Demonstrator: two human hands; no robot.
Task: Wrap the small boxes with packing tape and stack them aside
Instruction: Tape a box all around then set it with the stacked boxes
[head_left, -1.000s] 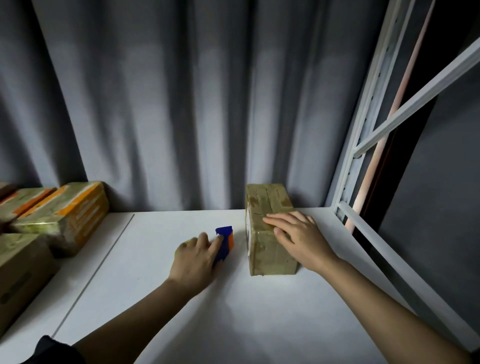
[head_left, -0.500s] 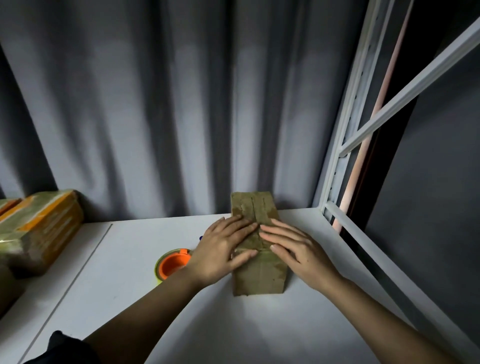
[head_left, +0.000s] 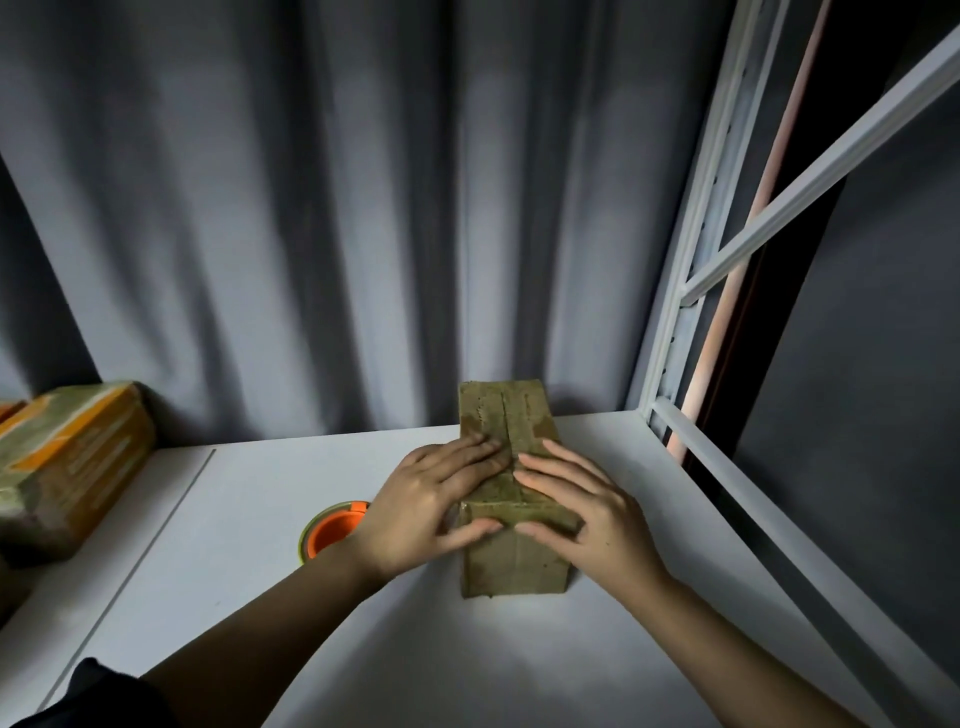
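Box (head_left: 511, 499) sits under both your hands in the head view, a little right of the bench (head_left: 249, 519) centre, with its long axis running from 6 o'clock near you to 12 o'clock at the curtain (head_left: 311, 208). Your left hand (head_left: 423, 512) lies flat on its left half, fingers straight and pointing toward 1 o'clock, thumb stretched along the near top edge. Your right hand (head_left: 592, 519) mirrors it on the right half, fingers straight toward 11 o'clock, thumb on the same edge. Neither hand grips anything; both press down with fingertips almost meeting over the centre seam.

Tape roll (head_left: 332, 530), orange inside, lies on the bench at 9 o'clock from the box, just beside your left wrist and partly hidden by it. So your left hand is the nearer one for fetching it, while your right can hold the box steady.

Wrapped boxes (head_left: 67, 462) with orange tape stand at the far left, around 9 o'clock and well apart from the box; I judge that to be the stack. Moving the box there would mean carrying it leftward across the roll.
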